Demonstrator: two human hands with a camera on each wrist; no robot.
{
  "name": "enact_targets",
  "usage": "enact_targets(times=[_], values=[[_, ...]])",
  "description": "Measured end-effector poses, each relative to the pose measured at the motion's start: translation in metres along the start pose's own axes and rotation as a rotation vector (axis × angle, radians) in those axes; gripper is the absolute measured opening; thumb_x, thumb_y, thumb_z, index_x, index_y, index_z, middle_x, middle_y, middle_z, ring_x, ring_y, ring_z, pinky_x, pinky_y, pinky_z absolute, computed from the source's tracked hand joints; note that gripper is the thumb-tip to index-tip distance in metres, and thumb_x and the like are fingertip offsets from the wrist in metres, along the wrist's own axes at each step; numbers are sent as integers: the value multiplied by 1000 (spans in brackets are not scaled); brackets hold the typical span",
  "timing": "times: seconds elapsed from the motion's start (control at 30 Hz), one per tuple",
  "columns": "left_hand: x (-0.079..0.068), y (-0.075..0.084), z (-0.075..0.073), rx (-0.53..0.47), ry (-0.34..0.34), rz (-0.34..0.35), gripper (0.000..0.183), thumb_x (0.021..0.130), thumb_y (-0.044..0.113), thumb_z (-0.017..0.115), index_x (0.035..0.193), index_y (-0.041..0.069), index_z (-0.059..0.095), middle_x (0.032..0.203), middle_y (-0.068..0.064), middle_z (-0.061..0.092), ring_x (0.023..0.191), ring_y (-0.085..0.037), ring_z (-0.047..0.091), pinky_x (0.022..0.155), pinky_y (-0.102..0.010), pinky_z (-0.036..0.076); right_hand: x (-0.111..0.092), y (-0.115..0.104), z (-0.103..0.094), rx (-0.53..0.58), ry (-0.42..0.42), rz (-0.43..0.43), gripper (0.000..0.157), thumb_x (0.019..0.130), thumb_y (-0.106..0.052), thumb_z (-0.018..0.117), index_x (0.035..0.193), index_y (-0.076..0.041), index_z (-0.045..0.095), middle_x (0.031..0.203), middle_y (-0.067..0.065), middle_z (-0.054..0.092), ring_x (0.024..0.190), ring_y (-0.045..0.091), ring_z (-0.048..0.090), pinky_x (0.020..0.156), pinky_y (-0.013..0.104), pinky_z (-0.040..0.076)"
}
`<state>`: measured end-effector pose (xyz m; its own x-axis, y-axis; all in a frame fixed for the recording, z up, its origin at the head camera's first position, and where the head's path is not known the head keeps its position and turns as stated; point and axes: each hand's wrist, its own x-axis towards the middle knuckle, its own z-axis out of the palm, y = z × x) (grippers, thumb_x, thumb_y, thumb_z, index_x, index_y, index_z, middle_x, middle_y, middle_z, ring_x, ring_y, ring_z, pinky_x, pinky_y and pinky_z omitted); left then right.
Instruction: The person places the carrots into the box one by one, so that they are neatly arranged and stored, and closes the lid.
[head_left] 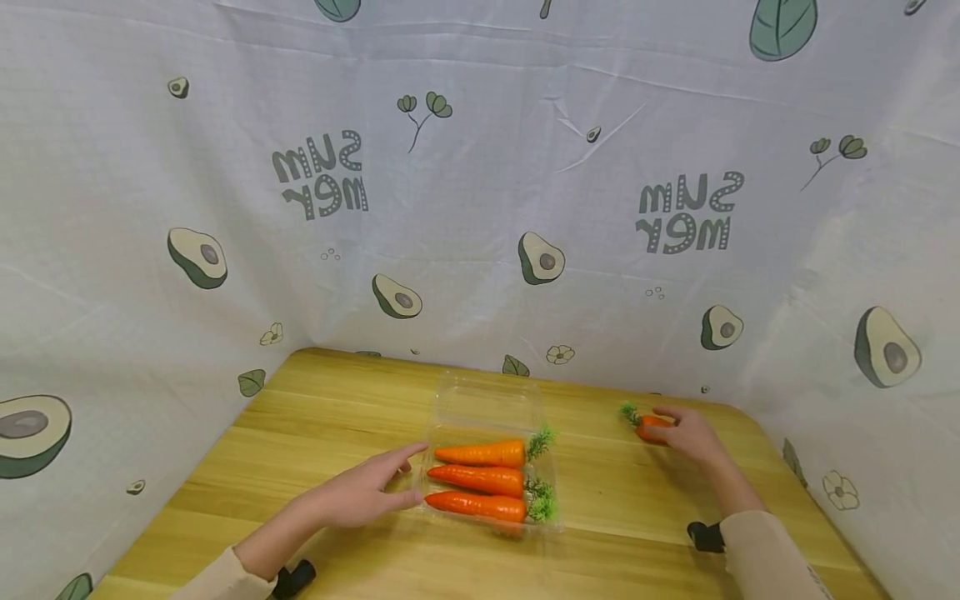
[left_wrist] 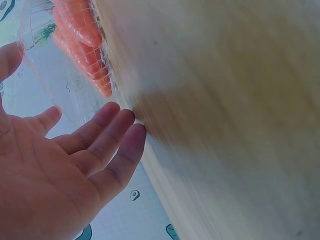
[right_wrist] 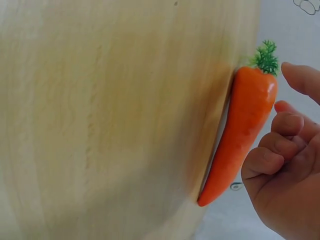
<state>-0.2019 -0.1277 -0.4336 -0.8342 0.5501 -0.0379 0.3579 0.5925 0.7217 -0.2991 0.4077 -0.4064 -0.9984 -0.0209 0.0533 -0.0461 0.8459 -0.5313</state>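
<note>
Three orange toy carrots [head_left: 480,479] with green tops lie side by side in a clear plastic clamshell box [head_left: 487,400], its lid folded back. At the box's left edge is my left hand [head_left: 360,492], fingers spread and holding nothing; its fingertips reach the rim, and whether they touch it I cannot tell. Another carrot [right_wrist: 242,125] lies on the table at the right. My right hand [head_left: 690,433] is over it, thumb and forefinger apart. In the right wrist view, the other fingers bend beside the carrot without wrapping round it.
A wood-grain table [head_left: 337,400] bears everything. White cloth [head_left: 480,167] printed with avocados and leaves hangs behind and at both sides. Dark wrist mounts [head_left: 705,537] sit under each forearm.
</note>
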Motion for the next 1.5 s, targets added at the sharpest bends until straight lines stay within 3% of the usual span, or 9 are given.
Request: enact_targets(times=[0.2, 0.63, 0.93, 1.2, 1.37, 1.5], values=[[0, 0, 0, 4, 4, 4, 73, 101, 51, 56, 161, 23, 26, 149, -11, 48, 134, -31, 50, 104, -58, 43, -2, -2, 1, -13, -15, -13, 60, 93, -22, 70, 137, 14, 51, 134, 45, 48, 114, 53, 53, 96, 59, 46], [0, -1, 1, 13, 10, 0, 73, 100, 51, 57, 161, 22, 27, 150, -9, 48, 133, -29, 50, 105, -57, 42, 5, 5, 8, -48, -43, -3, 61, 95, -23, 67, 142, 11, 47, 140, 45, 41, 124, 59, 44, 103, 67, 38], [0, 0, 1, 15, 11, 3, 74, 100, 52, 56, 161, 22, 27, 150, -9, 47, 133, -29, 50, 106, -57, 43, 5, 6, 12, -57, -34, -5, 58, 96, -26, 66, 140, 9, 50, 139, 43, 44, 122, 58, 46, 103, 66, 40], [-1, 0, 1, 19, 16, 1, 73, 100, 51, 57, 161, 23, 27, 148, -9, 49, 132, -28, 51, 104, -56, 43, 0, -2, 11, -51, -19, -22, 42, 99, -24, 61, 126, 9, 60, 124, 38, 58, 113, 53, 55, 96, 62, 45], [0, 0, 1, 20, 16, 3, 73, 100, 51, 57, 161, 22, 27, 148, -9, 49, 132, -29, 51, 104, -56, 44, -2, -1, 11, -72, -6, -56, 41, 104, -27, 54, 121, 8, 65, 117, 33, 64, 111, 52, 58, 95, 61, 46], [0, -1, 2, 23, 18, 5, 73, 100, 51, 57, 161, 22, 27, 149, -9, 49, 132, -28, 51, 104, -56, 43, -3, 4, 10, -92, 5, -53, 38, 103, -28, 55, 111, 5, 72, 102, 25, 69, 96, 41, 62, 84, 50, 51]])
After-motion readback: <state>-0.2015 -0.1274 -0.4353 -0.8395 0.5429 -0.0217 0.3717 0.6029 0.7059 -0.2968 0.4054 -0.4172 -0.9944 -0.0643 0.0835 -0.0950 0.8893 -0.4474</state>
